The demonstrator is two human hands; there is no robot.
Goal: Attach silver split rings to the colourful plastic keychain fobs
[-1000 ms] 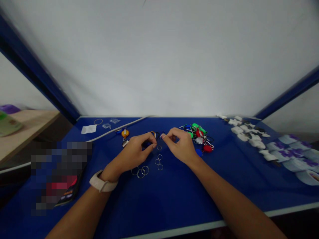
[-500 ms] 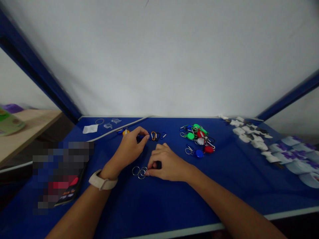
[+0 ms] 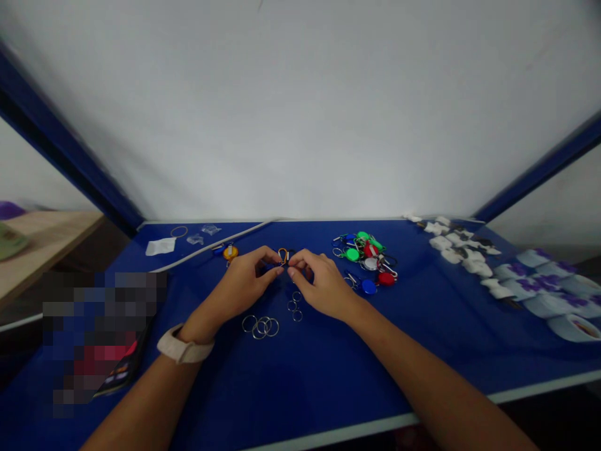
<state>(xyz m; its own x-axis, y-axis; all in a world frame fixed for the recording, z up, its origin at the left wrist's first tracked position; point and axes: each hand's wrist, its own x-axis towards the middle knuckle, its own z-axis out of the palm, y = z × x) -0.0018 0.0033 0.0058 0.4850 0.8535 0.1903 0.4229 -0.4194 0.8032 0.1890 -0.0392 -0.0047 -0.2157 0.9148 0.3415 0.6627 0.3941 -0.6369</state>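
My left hand (image 3: 248, 282) is closed, thumb and forefinger together at the near side of an orange carabiner (image 3: 283, 254). My right hand (image 3: 323, 285) faces it, also pinched, beside a black carabiner (image 3: 292, 253). Whatever the fingertips hold is too small and covered to make out. Just below the right fingers lie three small metal split rings (image 3: 297, 316). Several larger split rings (image 3: 250, 324) overlap on the blue tabletop (image 3: 282, 388), nearer to me and below my left hand.
Right of my hands lies a pile of coloured badge reels (image 3: 369, 286). A yellow reel (image 3: 230, 252) sits left, by a white cable (image 3: 211, 247). White packets (image 3: 453, 255) and white rolls with purple (image 3: 575, 327) line the right side. Left are a paper slip (image 3: 160, 246) and a partly blurred dark item (image 3: 126, 369).
My right hand has left the larger rings and moved up to the carabiners, opposite my left hand. Small rings it was covering now show. The view has shifted slightly.
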